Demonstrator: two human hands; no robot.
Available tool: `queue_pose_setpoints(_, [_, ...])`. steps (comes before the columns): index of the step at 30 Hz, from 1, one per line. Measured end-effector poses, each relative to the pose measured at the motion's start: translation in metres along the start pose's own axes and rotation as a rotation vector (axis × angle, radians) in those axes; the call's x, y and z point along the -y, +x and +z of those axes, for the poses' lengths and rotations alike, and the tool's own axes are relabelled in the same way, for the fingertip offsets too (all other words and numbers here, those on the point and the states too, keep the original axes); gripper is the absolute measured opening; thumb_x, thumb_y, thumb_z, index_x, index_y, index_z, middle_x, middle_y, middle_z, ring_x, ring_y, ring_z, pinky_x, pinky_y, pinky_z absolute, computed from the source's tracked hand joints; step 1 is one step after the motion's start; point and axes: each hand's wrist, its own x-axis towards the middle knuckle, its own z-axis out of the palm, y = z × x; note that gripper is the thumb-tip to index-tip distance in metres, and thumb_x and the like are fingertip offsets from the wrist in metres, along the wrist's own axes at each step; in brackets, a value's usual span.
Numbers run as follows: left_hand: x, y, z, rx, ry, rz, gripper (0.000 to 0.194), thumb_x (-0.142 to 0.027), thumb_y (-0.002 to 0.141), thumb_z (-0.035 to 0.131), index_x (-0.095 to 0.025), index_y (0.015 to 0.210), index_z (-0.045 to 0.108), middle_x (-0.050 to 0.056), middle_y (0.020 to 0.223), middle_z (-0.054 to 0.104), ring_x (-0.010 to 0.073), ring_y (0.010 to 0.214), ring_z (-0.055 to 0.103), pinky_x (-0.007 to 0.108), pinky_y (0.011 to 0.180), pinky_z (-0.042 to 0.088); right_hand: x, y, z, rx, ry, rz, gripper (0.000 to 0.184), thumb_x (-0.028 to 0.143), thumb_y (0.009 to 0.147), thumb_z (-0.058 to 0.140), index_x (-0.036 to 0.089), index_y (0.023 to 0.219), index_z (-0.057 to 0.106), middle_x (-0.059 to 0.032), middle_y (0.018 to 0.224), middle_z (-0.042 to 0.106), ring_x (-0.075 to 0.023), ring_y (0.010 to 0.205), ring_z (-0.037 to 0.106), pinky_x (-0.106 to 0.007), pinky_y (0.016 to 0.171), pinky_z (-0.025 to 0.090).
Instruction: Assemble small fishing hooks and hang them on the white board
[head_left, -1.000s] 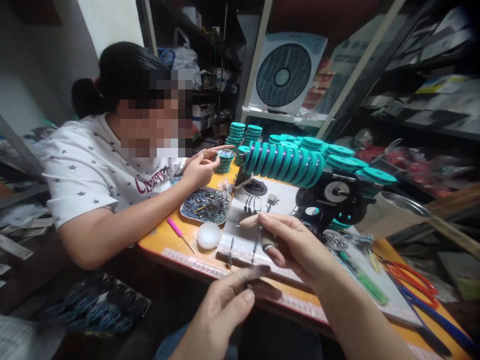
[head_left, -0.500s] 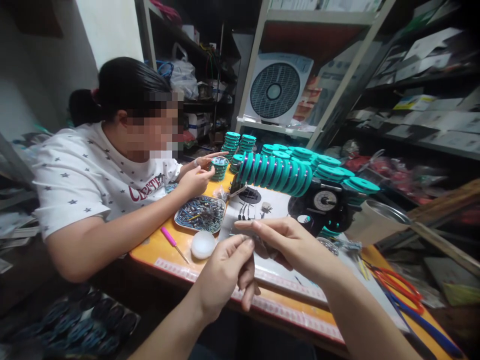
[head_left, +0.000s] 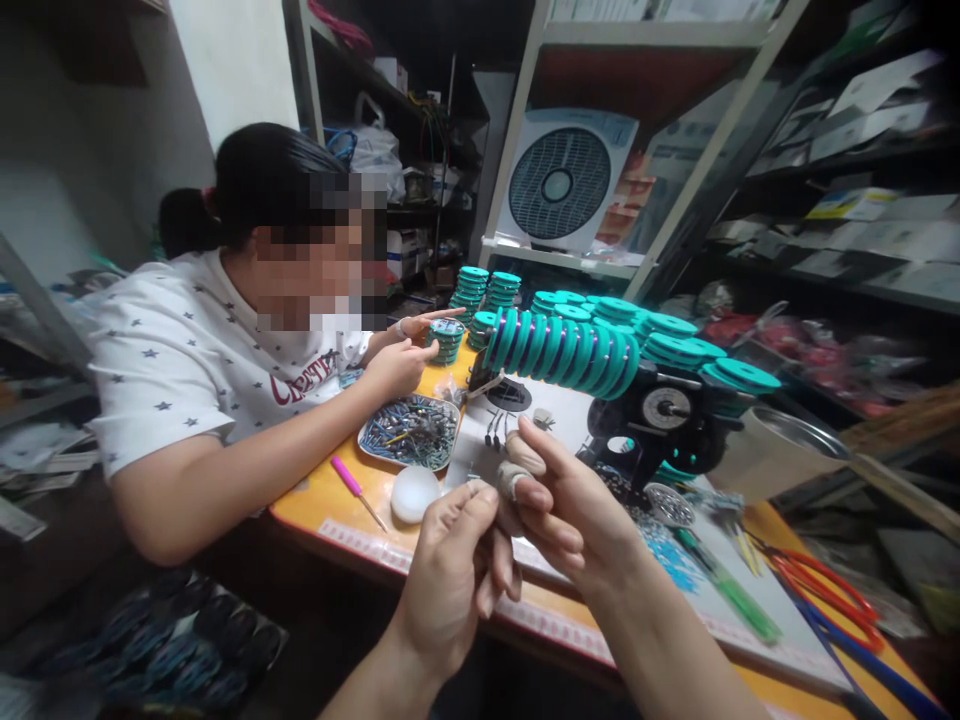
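Note:
My left hand (head_left: 455, 560) is over the table's front edge, thumb and forefinger pinched together; what they hold, if anything, is too small to make out. Close beside it, my right hand (head_left: 566, 500) is turned palm inward with its fingers loosely curled and apart, and I see nothing in it. Pale wraps cover some of its fingers. Beyond the hands, several small black-tipped pieces (head_left: 493, 430) lie on a white board (head_left: 472, 455). A row of turquoise spools (head_left: 562, 350) sits on a black winding device (head_left: 660, 405) behind them.
A co-worker (head_left: 240, 330) sits at left, hands by a spool stack (head_left: 447, 342). Nearby are a tray of small parts (head_left: 412, 430), a white round container (head_left: 415, 494) and a pink-handled tool (head_left: 349, 477). At right are a green-handled tool (head_left: 739, 598), red-handled cutters (head_left: 832, 600) and a can (head_left: 787, 455).
My right hand has drawn back from the left fingertips and turned, its fingers now curled rather than stretched out. The view has shifted slightly, showing the green-handled tool and blue bits.

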Motion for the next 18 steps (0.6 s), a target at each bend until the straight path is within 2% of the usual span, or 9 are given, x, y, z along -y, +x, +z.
queue_pose_setpoints(6, [0.001,-0.008,0.0,-0.004,-0.124,-0.071,0.029,-0.033,0.087,0.053,-0.013,0.067,0.056,-0.006,0.037,0.048,0.0012,0.026,0.036,0.011,0.033,0.03,0.0,0.0,0.004,-0.094,-0.035,0.035,0.048,0.046,0.094,0.033,0.019,0.055,0.033,0.0068,0.036,0.042,-0.0045,0.016,0.031,-0.012,0.017,0.015])
queue_pose_setpoints(10, [0.003,-0.014,-0.001,0.019,-0.161,-0.116,0.032,-0.035,0.086,0.055,-0.011,0.065,0.059,-0.005,0.037,0.049,0.0019,0.024,0.039,0.01,0.029,0.029,-0.001,-0.001,0.003,-0.107,-0.062,0.028,0.046,0.045,0.095,0.032,0.019,0.057,0.032,0.0069,0.036,0.042,-0.0041,0.016,0.031,-0.011,0.018,0.016])
queue_pose_setpoints(15, [0.011,-0.02,-0.002,0.051,-0.228,-0.187,0.032,-0.039,0.084,0.058,-0.011,0.068,0.06,-0.002,0.038,0.054,0.0047,0.022,0.043,0.009,0.025,0.028,0.002,0.0,-0.004,-0.027,-0.091,-0.023,0.04,0.045,0.091,0.042,0.02,0.062,0.032,0.0074,0.039,0.046,-0.0026,0.018,0.028,-0.01,0.02,0.015])
queue_pose_setpoints(18, [0.013,-0.023,-0.003,0.09,-0.243,-0.234,0.04,-0.04,0.09,0.048,-0.007,0.073,0.064,0.003,0.043,0.058,0.007,0.024,0.047,0.012,0.027,0.037,0.004,-0.002,-0.008,0.039,-0.168,-0.01,0.036,0.048,0.089,0.047,0.02,0.068,0.043,0.0065,0.043,0.05,-0.0012,0.02,0.026,-0.009,0.022,0.014])
